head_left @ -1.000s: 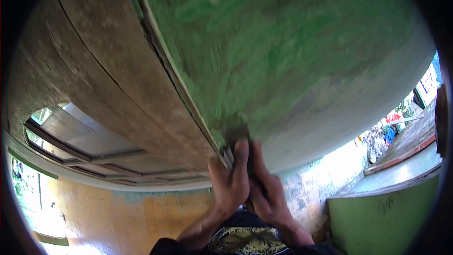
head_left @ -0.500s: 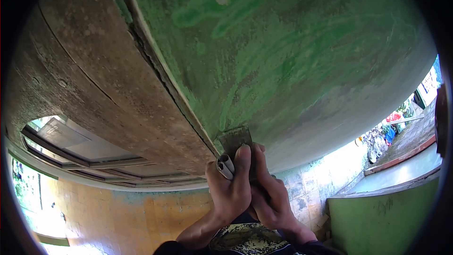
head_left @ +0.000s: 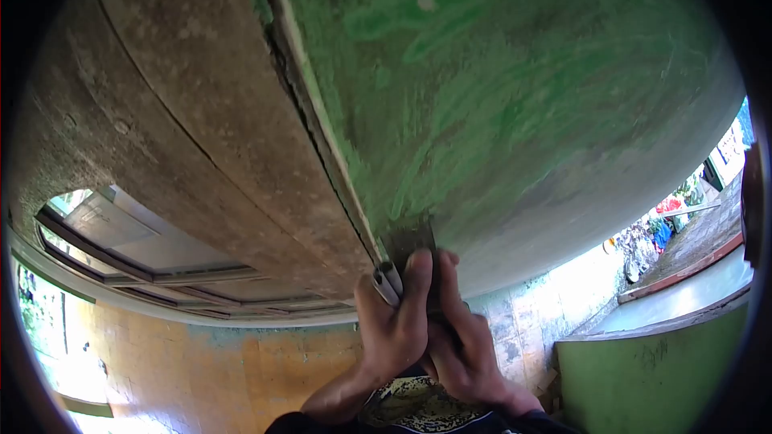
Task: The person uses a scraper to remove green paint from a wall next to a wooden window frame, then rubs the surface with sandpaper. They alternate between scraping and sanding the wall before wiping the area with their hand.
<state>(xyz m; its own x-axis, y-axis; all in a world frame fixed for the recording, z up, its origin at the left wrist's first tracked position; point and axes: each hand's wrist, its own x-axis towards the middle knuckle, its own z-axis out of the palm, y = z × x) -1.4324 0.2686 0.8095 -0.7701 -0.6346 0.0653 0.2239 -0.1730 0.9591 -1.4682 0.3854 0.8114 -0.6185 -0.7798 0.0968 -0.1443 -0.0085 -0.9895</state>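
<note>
A flat, dark scraper (head_left: 408, 239) stands with its broad edge against the patchy green wall (head_left: 498, 128), close beside the wooden trim strip (head_left: 326, 124). My left hand (head_left: 394, 333) is closed around it, thumb laid along the blade. A rolled grey tube (head_left: 388, 284), open at its end, sticks out between that thumb and the bent index finger. On the other side my right hand (head_left: 466, 350) grips the scraper too, fingers wrapped low and one finger stretched up along its edge. The scraper's handle is hidden inside both hands.
A brown wooden surface (head_left: 217, 128) with a long groove runs left of the trim. Framed window panes (head_left: 153, 233) sit lower left, above a yellow wall (head_left: 241, 370). A green half-wall (head_left: 643, 378) stands at the lower right, with a pile of cluttered items (head_left: 647, 245) beyond.
The green wall and trim have shifted right in view. The scraper's edge has shifted slightly right and looks darker and more foreshortened; both hands keep their grip.
</note>
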